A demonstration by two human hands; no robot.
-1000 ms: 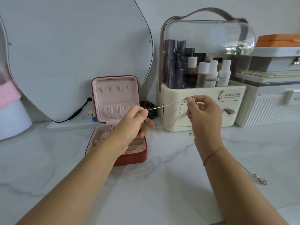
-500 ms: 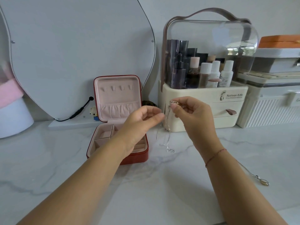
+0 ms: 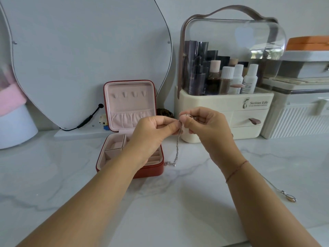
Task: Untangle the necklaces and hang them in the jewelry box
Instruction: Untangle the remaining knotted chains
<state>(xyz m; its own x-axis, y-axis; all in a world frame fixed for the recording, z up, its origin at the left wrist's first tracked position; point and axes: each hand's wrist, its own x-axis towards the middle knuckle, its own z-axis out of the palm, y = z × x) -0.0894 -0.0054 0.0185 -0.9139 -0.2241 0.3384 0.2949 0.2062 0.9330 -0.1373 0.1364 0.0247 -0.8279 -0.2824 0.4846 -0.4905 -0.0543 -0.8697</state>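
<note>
A thin silver necklace [image 3: 177,148] hangs doubled from my two hands, its lower end with a small pendant touching the marble beside the box. My left hand [image 3: 156,131] pinches the chain at the top. My right hand [image 3: 203,122] pinches the bunched chain right next to it, fingertips almost meeting. The red jewelry box [image 3: 130,168] stands open to the left, its pink lid upright with several small hooks [image 3: 128,94] and a gathered pocket. A second necklace [image 3: 289,197] with an oval pendant lies on the marble by my right forearm.
A cream cosmetics organizer [image 3: 224,111] with a clear dome and bottles stands just behind my hands. A white ribbed case [image 3: 299,120] sits at the right, a large mirror [image 3: 85,56] with a black cable at the left. A dark scrunchie [image 3: 164,112] lies behind the box.
My hands have come together from about a hand's width apart. The chain, stretched taut between them a second ago, now hangs down slack in a doubled strand to the table.
</note>
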